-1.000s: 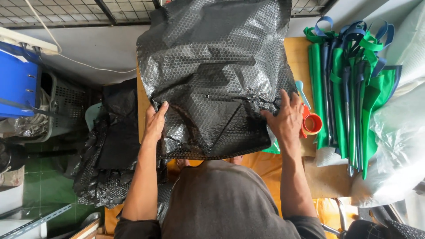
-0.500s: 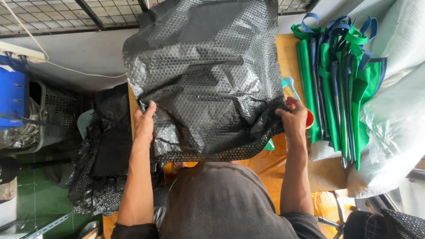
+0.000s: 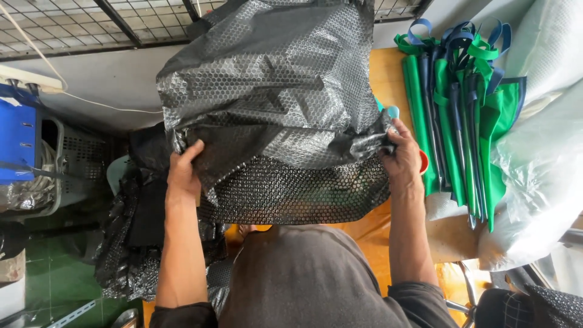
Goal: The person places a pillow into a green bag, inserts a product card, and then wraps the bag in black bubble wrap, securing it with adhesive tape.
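A large sheet of black bubble wrap (image 3: 273, 109) fills the middle of the view, held up over a wooden table (image 3: 382, 73) whose orange-brown top shows at the sheet's right edge and below it. The sheet is folded over on itself: an upper layer hangs down across a lower layer, and the lower layer's bubbles catch the light along the bottom edge.

The left hand (image 3: 184, 170) is closed on the left edge of the bubble wrap, fingers curled over the fold and thumb behind it. The right hand (image 3: 402, 157) is closed on the right edge of the bubble wrap, pinching a bunched, crumpled corner. Both forearms rise from the bottom of the view toward the sheet, with the person's grey shirt (image 3: 310, 279) just under the sheet's lower edge.

To the right of the bubble wrap, a stack of green fabric bags (image 3: 461, 121) with blue and green handles lies on the table, close beside the right hand. A small orange-red object (image 3: 423, 161) peeks out between that hand and the bags; what it is cannot be told. Further right of the bags sits a bulky clear plastic bundle (image 3: 540, 170).

To the left of the bubble wrap and lower down, a heap of more black bubble wrap (image 3: 133, 243) lies well below the left hand. Further left stand a grey plastic basket (image 3: 73, 164) and a blue box (image 3: 17, 140)
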